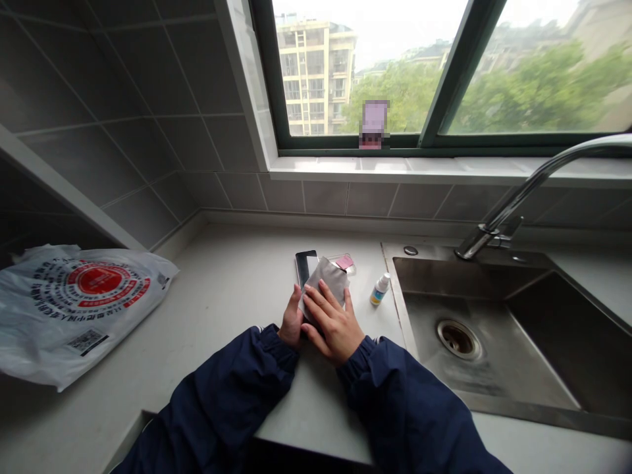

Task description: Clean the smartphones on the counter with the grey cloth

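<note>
A grey cloth [332,276] is spread under my right hand [332,322], whose fingers press down across it. My left hand [291,319] is at the left side, thumb up along the lower edge of a dark smartphone [307,262]; its other fingers are hidden. The phone's far end shows beyond the cloth, and its near part is covered. Just behind the cloth lies a clear phone case [336,257] with a pink patch [344,262]. A small white spray bottle [380,289] with a yellow and blue label stands upright to the right of my right hand.
To the right, a steel sink [402,309] with a drain [459,339] is set into the white counter [237,283], and a chrome faucet [513,194] arches over it. A white plastic bag [83,306] with red print lies at the left. Behind are a tiled wall and a window [409,85].
</note>
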A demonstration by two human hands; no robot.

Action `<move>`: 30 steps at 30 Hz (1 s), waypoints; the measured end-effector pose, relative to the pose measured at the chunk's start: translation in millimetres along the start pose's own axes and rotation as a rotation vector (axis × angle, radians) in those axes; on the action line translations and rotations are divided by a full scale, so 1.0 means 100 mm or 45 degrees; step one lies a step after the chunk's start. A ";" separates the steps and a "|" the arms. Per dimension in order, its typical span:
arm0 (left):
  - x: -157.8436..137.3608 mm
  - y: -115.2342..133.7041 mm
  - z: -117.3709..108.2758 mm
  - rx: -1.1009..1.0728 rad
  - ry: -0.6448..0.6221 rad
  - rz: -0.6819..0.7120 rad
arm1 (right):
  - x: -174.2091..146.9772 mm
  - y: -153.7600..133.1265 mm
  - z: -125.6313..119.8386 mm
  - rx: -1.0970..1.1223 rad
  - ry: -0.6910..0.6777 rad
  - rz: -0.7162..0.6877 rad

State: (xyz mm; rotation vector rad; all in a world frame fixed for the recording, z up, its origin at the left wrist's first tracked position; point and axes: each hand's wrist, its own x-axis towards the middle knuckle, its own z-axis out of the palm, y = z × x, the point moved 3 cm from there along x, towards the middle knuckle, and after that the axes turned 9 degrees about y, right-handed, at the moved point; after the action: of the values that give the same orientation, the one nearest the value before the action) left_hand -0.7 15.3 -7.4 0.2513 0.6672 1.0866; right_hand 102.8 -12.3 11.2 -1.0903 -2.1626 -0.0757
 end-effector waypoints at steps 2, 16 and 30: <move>0.00 0.00 0.00 0.003 -0.010 0.006 | 0.00 0.00 0.00 -0.016 0.001 0.003; -0.05 -0.08 0.13 0.175 -0.368 0.162 | 0.02 0.18 -0.12 -0.167 0.292 0.225; -0.07 0.01 0.13 0.120 -0.284 0.180 | 0.00 0.25 -0.07 -0.099 0.366 0.320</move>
State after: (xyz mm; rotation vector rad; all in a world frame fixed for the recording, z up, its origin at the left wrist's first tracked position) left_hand 4.6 10.9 6.1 0.4999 0.5067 1.1432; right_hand 124.3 1.3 10.3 -1.3021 -1.7684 -0.1910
